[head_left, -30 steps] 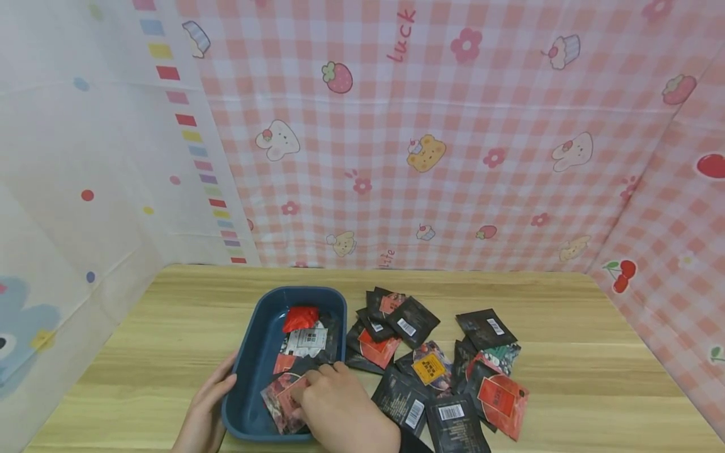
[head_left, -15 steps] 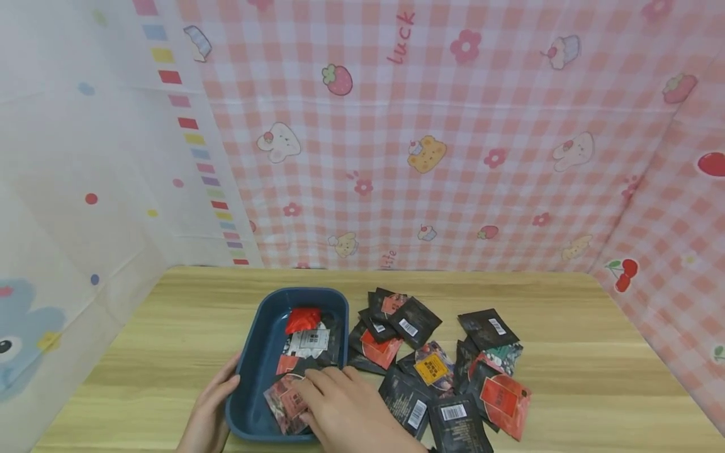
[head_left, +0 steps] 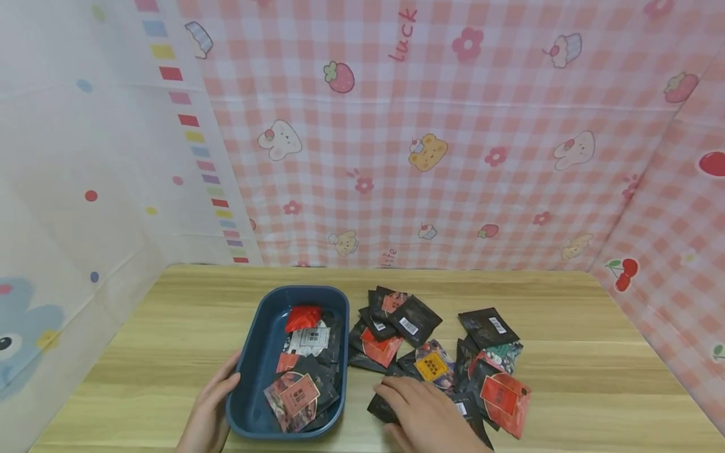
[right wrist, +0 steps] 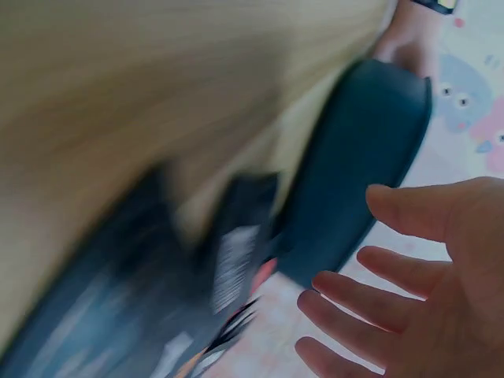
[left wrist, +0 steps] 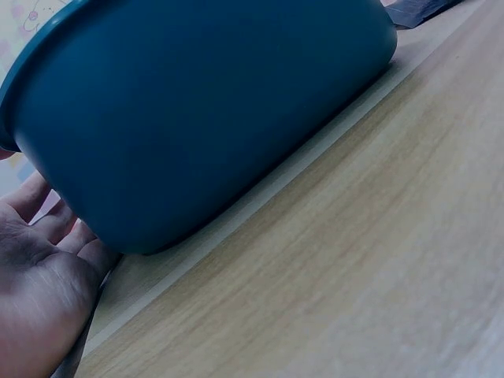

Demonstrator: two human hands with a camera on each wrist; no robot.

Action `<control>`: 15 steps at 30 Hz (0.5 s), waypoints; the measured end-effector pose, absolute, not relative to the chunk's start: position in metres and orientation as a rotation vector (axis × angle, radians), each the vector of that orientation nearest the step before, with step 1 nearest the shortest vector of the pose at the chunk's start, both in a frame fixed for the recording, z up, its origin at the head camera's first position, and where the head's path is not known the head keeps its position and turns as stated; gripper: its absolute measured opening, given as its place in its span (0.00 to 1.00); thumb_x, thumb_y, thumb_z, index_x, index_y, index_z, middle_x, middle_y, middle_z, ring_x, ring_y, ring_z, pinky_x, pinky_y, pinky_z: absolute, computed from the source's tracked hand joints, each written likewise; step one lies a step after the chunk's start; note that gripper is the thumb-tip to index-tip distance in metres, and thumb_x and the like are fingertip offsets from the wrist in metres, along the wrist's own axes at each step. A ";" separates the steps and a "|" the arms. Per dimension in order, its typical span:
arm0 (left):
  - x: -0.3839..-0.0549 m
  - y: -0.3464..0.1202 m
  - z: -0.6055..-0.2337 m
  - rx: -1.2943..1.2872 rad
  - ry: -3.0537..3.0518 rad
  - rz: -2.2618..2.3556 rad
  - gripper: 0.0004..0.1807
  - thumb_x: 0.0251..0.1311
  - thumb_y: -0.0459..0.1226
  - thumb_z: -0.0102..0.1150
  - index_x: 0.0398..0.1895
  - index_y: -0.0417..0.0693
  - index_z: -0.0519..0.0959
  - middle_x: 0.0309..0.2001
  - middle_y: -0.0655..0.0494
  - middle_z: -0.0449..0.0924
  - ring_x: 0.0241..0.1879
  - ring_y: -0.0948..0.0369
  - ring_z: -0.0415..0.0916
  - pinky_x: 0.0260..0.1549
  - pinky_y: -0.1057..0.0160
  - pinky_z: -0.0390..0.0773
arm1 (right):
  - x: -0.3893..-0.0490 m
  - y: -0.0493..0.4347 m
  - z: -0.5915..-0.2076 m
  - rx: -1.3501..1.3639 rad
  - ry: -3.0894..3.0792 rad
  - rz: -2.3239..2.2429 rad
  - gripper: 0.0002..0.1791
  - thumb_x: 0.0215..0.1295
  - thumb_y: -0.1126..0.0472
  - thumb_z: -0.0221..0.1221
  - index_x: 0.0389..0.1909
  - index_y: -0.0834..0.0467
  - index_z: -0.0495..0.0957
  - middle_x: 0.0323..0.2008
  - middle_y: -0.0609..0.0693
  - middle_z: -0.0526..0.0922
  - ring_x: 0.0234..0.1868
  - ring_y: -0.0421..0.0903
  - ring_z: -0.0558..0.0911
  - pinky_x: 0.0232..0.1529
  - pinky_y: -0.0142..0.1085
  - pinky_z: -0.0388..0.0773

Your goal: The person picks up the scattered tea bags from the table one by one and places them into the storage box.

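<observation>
My left hand (head_left: 211,406) rests against the left side of a dark blue plastic bin (head_left: 253,377), its thumb near the rim. The left wrist view has its fingers (left wrist: 57,224) laid along the bin's outer wall. Inside the bin, a sachet with a pink label (head_left: 300,395) lies on top at the front, below a silver-labelled sachet (head_left: 308,338) and a bright red packet (head_left: 303,318). My right hand (head_left: 426,409) hovers over a black sachet (head_left: 382,408) right of the bin. In the right wrist view its fingers (right wrist: 370,299) are spread, holding nothing.
Several black sachets (head_left: 412,322) lie piled right of the bin. Farther right are a red-labelled sachet (head_left: 503,399), a yellow-labelled sachet (head_left: 433,366) and a black barcoded sachet (head_left: 488,327). Patterned cloth (head_left: 396,189) hangs behind the wooden table (head_left: 583,352).
My right hand has let go of the pink-labelled sachet in the bin and moved right, over the loose black sachets. My left hand stays at the bin.
</observation>
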State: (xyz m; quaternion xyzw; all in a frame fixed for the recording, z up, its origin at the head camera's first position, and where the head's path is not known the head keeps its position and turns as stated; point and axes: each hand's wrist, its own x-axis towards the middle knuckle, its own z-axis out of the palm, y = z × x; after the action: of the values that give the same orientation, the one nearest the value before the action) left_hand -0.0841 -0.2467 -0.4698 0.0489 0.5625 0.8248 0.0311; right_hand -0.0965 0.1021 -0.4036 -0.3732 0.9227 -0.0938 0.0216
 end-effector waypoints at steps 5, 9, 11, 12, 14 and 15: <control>-0.084 -0.247 -0.471 0.140 1.719 2.533 0.22 0.73 0.36 0.31 0.69 0.56 0.58 0.55 0.84 0.73 0.55 0.76 0.69 0.50 0.76 0.76 | -0.102 0.144 -0.412 -1.035 2.770 -0.241 0.32 0.56 0.47 0.61 0.61 0.53 0.70 0.58 0.52 0.77 0.57 0.52 0.74 0.55 0.55 0.76; -0.084 -0.247 -0.472 0.117 1.740 2.503 0.26 0.74 0.37 0.31 0.73 0.46 0.49 0.55 0.85 0.72 0.55 0.77 0.69 0.50 0.76 0.76 | -0.107 0.175 -0.420 -1.025 2.725 -0.193 0.36 0.50 0.43 0.64 0.60 0.54 0.71 0.59 0.54 0.77 0.58 0.55 0.72 0.55 0.57 0.76; -0.084 -0.248 -0.472 0.097 1.765 2.486 0.29 0.74 0.38 0.31 0.73 0.39 0.42 0.54 0.86 0.72 0.55 0.77 0.69 0.50 0.77 0.75 | -0.110 0.186 -0.423 -1.041 2.707 -0.188 0.38 0.48 0.43 0.65 0.61 0.55 0.71 0.60 0.55 0.77 0.58 0.57 0.72 0.55 0.58 0.76; -0.084 -0.248 -0.472 0.096 1.769 2.483 0.30 0.74 0.38 0.31 0.73 0.37 0.41 0.54 0.86 0.72 0.55 0.77 0.68 0.50 0.77 0.75 | -0.111 0.191 -0.424 -1.051 2.703 -0.184 0.39 0.47 0.43 0.66 0.61 0.56 0.70 0.60 0.56 0.76 0.59 0.57 0.71 0.55 0.58 0.76; -0.085 -0.248 -0.472 0.089 1.774 2.486 0.28 0.74 0.38 0.31 0.73 0.42 0.45 0.54 0.85 0.72 0.55 0.77 0.69 0.50 0.77 0.75 | -0.113 0.198 -0.426 -1.055 2.690 -0.201 0.41 0.47 0.41 0.65 0.62 0.56 0.70 0.61 0.57 0.76 0.59 0.59 0.71 0.54 0.59 0.75; -0.085 -0.249 -0.472 0.090 1.770 2.491 0.26 0.74 0.38 0.31 0.72 0.45 0.48 0.54 0.85 0.72 0.55 0.77 0.69 0.49 0.76 0.75 | -0.113 0.199 -0.427 -1.055 2.684 -0.211 0.41 0.48 0.40 0.65 0.62 0.56 0.69 0.61 0.57 0.76 0.59 0.59 0.71 0.54 0.59 0.75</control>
State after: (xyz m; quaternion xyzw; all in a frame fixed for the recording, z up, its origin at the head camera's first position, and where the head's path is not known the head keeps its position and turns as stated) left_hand -0.0851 -0.2485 -0.4722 0.0293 0.5786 0.8140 0.0422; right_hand -0.1132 0.1994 -0.4269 -0.3621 0.9210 -0.0725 0.1244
